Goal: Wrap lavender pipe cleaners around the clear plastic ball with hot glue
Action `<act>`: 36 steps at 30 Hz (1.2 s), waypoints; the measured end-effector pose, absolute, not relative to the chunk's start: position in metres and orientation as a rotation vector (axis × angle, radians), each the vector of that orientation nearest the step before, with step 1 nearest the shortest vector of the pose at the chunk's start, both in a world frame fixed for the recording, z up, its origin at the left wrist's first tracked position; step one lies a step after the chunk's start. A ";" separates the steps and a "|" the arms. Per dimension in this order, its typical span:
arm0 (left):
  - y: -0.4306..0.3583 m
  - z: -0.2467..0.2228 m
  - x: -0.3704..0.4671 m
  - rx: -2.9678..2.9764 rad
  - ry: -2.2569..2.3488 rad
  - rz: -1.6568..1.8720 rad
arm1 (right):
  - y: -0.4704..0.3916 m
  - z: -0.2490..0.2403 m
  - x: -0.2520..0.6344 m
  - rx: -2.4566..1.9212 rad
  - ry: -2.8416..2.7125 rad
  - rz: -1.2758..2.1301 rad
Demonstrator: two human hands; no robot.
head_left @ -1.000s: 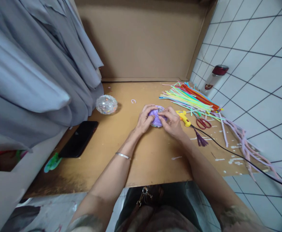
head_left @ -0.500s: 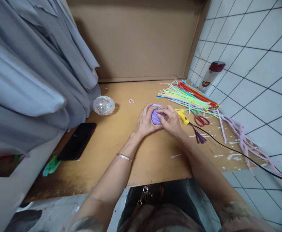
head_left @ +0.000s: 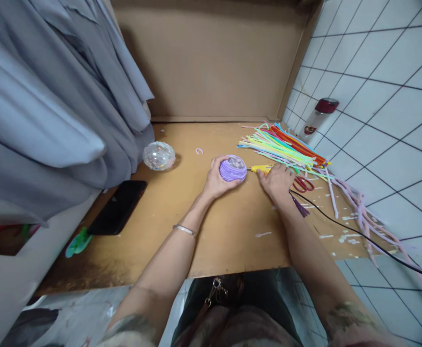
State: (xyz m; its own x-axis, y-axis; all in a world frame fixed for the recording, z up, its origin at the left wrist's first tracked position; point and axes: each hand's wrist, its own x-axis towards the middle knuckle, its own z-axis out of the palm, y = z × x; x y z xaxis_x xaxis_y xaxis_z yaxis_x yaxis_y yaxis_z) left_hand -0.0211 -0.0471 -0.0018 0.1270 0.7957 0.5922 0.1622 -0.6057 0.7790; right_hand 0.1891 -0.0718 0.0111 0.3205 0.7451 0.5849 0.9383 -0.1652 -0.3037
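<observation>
My left hand (head_left: 216, 179) is wrapped round the left side of a ball covered in purple pipe cleaner (head_left: 231, 169), with a greyish patch on its top. My right hand (head_left: 278, 181) is closed over the handle of a yellow hot glue gun (head_left: 261, 169). The gun's metal nozzle points left, close to the ball; whether it touches cannot be made out. Red-handled scissors (head_left: 304, 184) lie just right of my right hand, partly behind it. A dark purple tassel (head_left: 300, 206) rests below them.
A bundle of coloured pipe cleaners (head_left: 283, 147) lies at the back right, near a bottle with a red lid (head_left: 320, 115). A clear speckled ball (head_left: 159, 156), a small pink curl (head_left: 199, 151) and a black phone (head_left: 117, 208) are on the left. A black cord (head_left: 336, 219) trails right.
My right hand has left the purple ball, moved right and taken hold of the glue gun, which now points at the ball. My left hand still holds the ball.
</observation>
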 end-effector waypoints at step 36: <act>-0.038 -0.001 -0.031 1.951 0.826 1.366 | -0.076 0.032 0.174 -1.644 -1.366 -0.359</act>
